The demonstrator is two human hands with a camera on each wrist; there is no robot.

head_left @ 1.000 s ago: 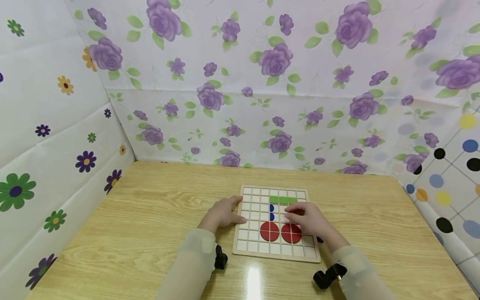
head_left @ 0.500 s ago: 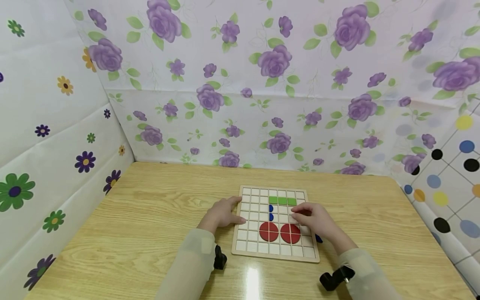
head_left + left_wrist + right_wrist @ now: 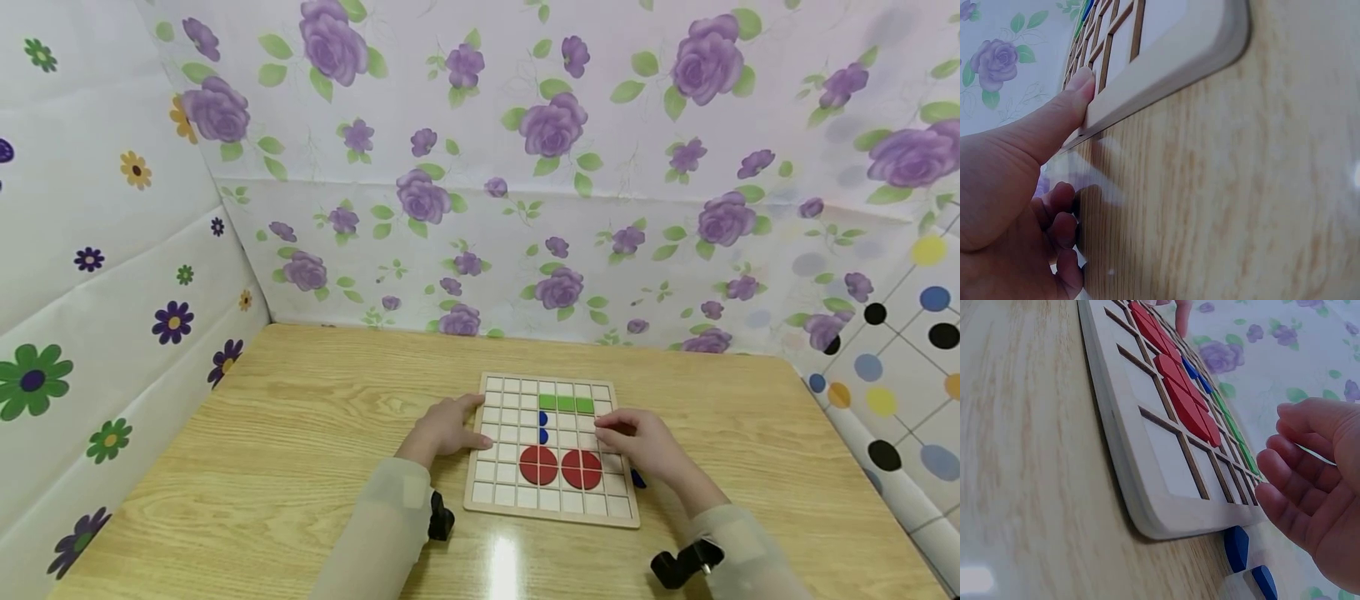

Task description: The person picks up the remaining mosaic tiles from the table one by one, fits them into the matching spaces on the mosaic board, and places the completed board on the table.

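Observation:
A wooden grid board [image 3: 551,518] with white square cells lies on the table. Its cells hold red pieces [image 3: 538,465] that form two circles, a row of green squares [image 3: 566,403] and two blue half-round pieces [image 3: 543,436]. My left hand [image 3: 444,427] rests at the board's left edge, with the thumb [image 3: 1079,94] on the frame. Over the right edge hovers my right hand [image 3: 637,440], its fingers [image 3: 1282,465] loosely bent with nothing between them. Below it, two loose blue pieces [image 3: 1237,549] lie just off the board.
The wood-grain table [image 3: 337,392] stretches out on both sides of the board. Floral cloth [image 3: 480,250] hangs behind it, and patterned cloths close in the left and right sides. A black wrist mount [image 3: 682,565] sits on each forearm.
My right hand has drawn back to the right, from over the middle of the board to its right edge. My left hand has stayed in place, and the set pieces look the same.

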